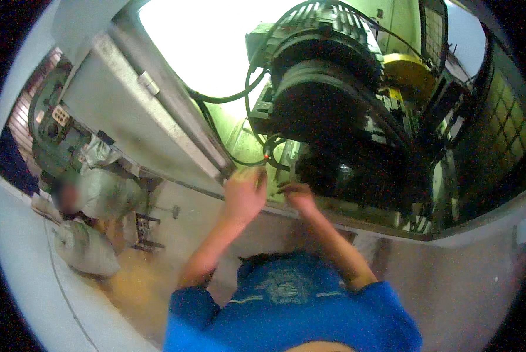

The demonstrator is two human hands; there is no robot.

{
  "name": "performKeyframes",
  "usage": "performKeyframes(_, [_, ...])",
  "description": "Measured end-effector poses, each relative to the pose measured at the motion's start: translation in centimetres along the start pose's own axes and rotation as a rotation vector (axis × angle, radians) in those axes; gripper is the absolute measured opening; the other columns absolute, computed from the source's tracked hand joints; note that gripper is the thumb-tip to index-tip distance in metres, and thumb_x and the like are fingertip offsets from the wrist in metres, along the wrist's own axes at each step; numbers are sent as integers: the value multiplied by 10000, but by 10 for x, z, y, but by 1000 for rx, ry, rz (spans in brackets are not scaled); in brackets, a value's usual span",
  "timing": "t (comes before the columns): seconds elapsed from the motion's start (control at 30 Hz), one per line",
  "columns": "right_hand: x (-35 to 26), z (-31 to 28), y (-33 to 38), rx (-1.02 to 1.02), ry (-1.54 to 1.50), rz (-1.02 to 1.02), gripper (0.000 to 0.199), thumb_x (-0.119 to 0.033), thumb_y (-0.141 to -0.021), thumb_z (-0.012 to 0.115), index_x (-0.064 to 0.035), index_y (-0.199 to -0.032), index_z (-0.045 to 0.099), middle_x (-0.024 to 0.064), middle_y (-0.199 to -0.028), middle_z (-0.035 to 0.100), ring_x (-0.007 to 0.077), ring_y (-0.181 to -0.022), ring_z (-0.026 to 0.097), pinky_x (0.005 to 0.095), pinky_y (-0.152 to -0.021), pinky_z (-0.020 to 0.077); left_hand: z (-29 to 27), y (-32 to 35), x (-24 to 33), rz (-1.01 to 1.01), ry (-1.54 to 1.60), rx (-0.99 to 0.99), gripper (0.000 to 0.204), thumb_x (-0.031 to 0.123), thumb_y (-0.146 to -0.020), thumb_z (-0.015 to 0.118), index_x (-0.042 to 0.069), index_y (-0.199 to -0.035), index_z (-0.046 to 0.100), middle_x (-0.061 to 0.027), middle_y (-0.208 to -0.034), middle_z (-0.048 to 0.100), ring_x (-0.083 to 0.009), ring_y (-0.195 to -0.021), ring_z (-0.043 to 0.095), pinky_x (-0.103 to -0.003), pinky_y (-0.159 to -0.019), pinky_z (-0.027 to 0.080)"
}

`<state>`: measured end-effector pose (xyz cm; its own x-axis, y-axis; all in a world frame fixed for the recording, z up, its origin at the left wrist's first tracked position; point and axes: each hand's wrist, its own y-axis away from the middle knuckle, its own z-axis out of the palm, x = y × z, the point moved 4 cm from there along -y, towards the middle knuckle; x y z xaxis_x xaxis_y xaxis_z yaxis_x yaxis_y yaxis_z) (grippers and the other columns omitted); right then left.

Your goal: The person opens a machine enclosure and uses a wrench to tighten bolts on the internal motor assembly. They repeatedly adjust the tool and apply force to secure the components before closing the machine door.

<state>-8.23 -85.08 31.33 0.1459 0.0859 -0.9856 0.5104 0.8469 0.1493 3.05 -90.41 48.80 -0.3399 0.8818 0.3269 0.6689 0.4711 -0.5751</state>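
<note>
My left hand [246, 192] is raised at the near opening of a machine, its fingers bent and pressed together. Whatever it may hold is hidden by the fingers. To its right, my right hand [299, 198] reaches in with its fingers curled into a pinch. Something dark shows at its fingertips, too small to name. The two hands are a short way apart. Just beyond them is a small red light [266, 156] among black cables [239, 95]. Farther in stands a large dark round machine part [316, 97] with a ribbed housing [339, 26] above it.
A grey metal panel with a pale edge rail [157, 114] slants along the left. A yellow wheel [408, 73] sits at the back right, near a mesh guard [503, 111]. At far left, a person is beside pale sacks [87, 249] and a green machine [47, 111].
</note>
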Motion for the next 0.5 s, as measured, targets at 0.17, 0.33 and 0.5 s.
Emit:
performKeyframes(0.17, [2, -19, 13, -148, 99, -191, 203, -47, -587, 488, -4, -759, 586, 69, -863, 560, 141, -647, 510, 245, -561, 416, 34, 70, -32, -228, 135, -208, 119, 123, -648, 539, 31, -721, 519, -132, -631, 525, -302, -587, 510, -380, -514, 392])
performKeyframes(0.33, [-36, -21, 31, -85, 463, -109, 294, -17, -521, 476, -26, -794, 587, 106, -889, 549, 189, -835, 504, 278, -730, 392, 40, 104, -49, -333, 185, -339, 105, 133, -665, 514, 51, -731, 516, -145, -610, 529, -305, -572, 516, -391, -517, 405])
performKeyframes(0.5, [-43, -17, 38, -19, 444, -52, 288, -18, -543, 487, -51, -810, 591, 89, -838, 563, 174, -761, 514, 269, -688, 398, 48, 116, -67, -338, 217, -388, 144, 166, -660, 537, 51, -746, 521, -128, -663, 550, -300, -603, 520, -381, -549, 414])
